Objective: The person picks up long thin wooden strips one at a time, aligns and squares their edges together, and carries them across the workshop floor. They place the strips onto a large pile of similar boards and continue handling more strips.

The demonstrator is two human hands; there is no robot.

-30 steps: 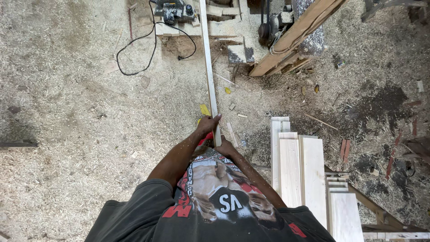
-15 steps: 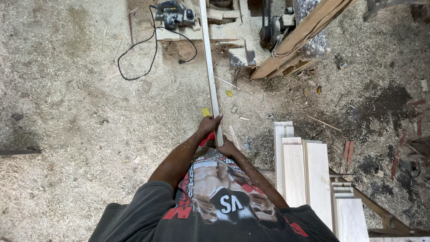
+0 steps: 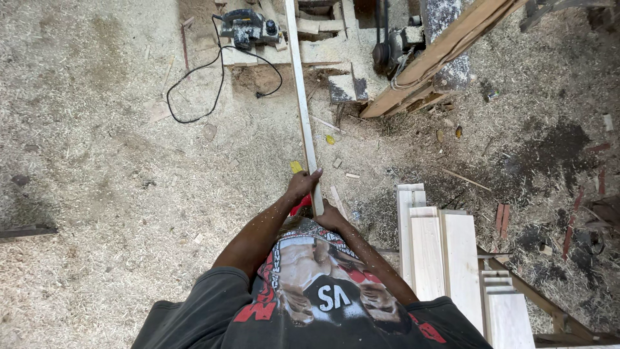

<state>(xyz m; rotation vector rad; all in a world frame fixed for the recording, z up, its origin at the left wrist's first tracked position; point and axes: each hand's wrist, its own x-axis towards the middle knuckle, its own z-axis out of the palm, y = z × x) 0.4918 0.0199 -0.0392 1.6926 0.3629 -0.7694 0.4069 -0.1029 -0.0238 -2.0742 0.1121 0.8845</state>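
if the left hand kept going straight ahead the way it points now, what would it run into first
The left hand grips the long pale wood strip and points along it, up the picture. Sliding on, it meets only more strip; beyond that, probably the wood offcuts beside the electric planer, though depth is unclear.

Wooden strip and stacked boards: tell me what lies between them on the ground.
In the head view, between the wooden strip and the stacked boards lie sawdust-covered ground and small wood offcuts, nothing larger.
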